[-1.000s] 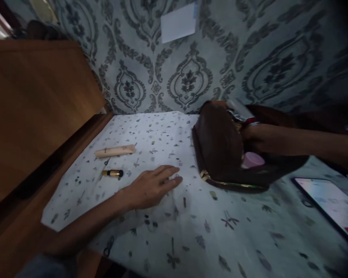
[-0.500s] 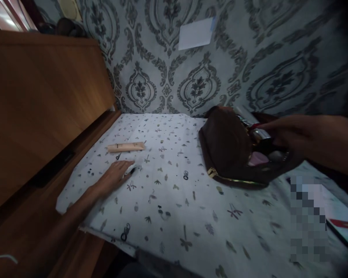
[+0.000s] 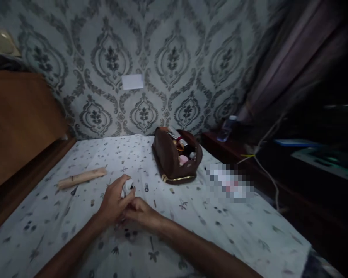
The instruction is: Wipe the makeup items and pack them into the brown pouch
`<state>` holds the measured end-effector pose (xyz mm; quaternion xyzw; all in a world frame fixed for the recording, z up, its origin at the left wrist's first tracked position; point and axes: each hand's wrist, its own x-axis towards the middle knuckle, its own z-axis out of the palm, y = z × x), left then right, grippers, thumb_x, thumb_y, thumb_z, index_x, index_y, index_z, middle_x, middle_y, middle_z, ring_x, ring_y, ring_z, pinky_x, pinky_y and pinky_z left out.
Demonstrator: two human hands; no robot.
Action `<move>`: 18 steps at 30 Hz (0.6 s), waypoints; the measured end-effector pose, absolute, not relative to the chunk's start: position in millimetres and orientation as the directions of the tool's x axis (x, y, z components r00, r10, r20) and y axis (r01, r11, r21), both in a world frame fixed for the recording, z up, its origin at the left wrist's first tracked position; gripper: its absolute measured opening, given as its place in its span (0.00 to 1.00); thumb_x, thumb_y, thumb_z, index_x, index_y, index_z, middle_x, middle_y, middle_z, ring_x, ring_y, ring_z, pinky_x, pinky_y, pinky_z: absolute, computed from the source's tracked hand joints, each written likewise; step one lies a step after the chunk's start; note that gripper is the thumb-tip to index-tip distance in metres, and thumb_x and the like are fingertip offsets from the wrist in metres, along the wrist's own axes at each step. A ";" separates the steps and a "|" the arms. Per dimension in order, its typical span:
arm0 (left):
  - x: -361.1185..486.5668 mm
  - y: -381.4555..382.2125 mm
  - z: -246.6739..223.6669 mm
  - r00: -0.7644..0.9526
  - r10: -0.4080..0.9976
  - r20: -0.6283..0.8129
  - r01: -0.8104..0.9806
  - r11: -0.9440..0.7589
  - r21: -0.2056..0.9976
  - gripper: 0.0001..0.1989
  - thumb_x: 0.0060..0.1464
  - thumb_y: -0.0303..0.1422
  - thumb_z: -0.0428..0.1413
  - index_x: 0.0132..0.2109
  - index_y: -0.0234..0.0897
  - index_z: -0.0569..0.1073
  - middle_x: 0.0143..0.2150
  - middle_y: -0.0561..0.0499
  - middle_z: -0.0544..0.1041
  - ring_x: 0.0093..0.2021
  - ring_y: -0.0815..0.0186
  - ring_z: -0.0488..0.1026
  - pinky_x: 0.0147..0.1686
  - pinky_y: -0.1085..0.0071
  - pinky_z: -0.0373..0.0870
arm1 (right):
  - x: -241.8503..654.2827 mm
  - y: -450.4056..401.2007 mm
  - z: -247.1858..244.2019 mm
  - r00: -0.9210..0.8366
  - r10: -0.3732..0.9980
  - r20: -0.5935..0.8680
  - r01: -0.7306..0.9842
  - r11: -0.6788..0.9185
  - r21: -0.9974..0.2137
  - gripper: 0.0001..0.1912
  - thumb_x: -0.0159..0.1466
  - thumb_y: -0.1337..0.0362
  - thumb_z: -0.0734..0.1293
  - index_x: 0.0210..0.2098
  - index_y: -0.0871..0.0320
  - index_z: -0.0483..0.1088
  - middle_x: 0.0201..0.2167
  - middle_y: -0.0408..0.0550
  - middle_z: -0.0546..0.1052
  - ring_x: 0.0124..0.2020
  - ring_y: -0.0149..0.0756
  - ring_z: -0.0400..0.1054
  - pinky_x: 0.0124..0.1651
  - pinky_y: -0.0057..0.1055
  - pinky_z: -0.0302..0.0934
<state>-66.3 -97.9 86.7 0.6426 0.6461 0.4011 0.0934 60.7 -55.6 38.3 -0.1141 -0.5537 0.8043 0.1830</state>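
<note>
My left hand point(image 3: 111, 202) is closed around a small white object point(image 3: 128, 187) with a dark spot; its kind cannot be made out. My right hand point(image 3: 143, 214) meets it just below, with fingers curled in against the left hand. Whether those right fingers grip a part of the white object is hidden. Left of the hands, a beige squeeze tube point(image 3: 82, 178) lies on the patterned cloth. Beyond them stands an unzipped brown cosmetic bag point(image 3: 165, 156), in which a silvery item, a pink item and other small things show.
The white printed cloth point(image 3: 174, 224) covers the surface up to the papered wall. At left stands a wooden cabinet point(image 3: 20, 127). On the right are a pixelated flat item point(image 3: 230, 183), a clear bottle point(image 3: 227, 128) on a dark ledge, and a hanging cord point(image 3: 266, 173).
My right hand has left the brown bag and come to my left hand. The left hand has lifted the white object from beside the tube. The view has swung right.
</note>
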 end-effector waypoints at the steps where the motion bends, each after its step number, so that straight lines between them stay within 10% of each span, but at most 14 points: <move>1: -60.3 -91.9 86.7 -0.169 0.896 0.410 0.742 -0.158 0.652 0.09 0.57 0.39 0.51 0.40 0.39 0.69 0.31 0.55 0.72 0.32 0.65 0.70 0.35 0.70 0.66 | 59.8 -55.7 36.2 -0.891 0.453 0.023 -0.198 -0.343 -0.918 0.29 0.48 0.41 0.74 0.34 0.62 0.72 0.27 0.44 0.75 0.31 0.35 0.72 0.38 0.34 0.67; 13: -34.3 -68.0 67.6 -0.428 0.851 0.305 0.444 -0.096 0.891 0.21 0.61 0.50 0.48 0.30 0.38 0.68 0.24 0.52 0.71 0.29 0.64 0.70 0.31 0.70 0.70 | 69.2 -42.9 21.0 -0.761 0.648 -0.026 -0.270 -0.352 -0.896 0.22 0.49 0.46 0.73 0.32 0.58 0.70 0.18 0.37 0.70 0.17 0.31 0.66 0.22 0.27 0.60; 18: -36.6 -69.3 52.6 -0.265 0.945 0.194 0.375 -0.084 0.923 0.23 0.61 0.51 0.48 0.43 0.35 0.74 0.30 0.49 0.77 0.32 0.60 0.74 0.35 0.67 0.74 | 73.8 -33.7 24.9 -0.616 0.784 -0.075 -0.283 -0.309 -0.908 0.22 0.51 0.45 0.71 0.22 0.58 0.67 0.14 0.37 0.67 0.14 0.28 0.64 0.18 0.24 0.53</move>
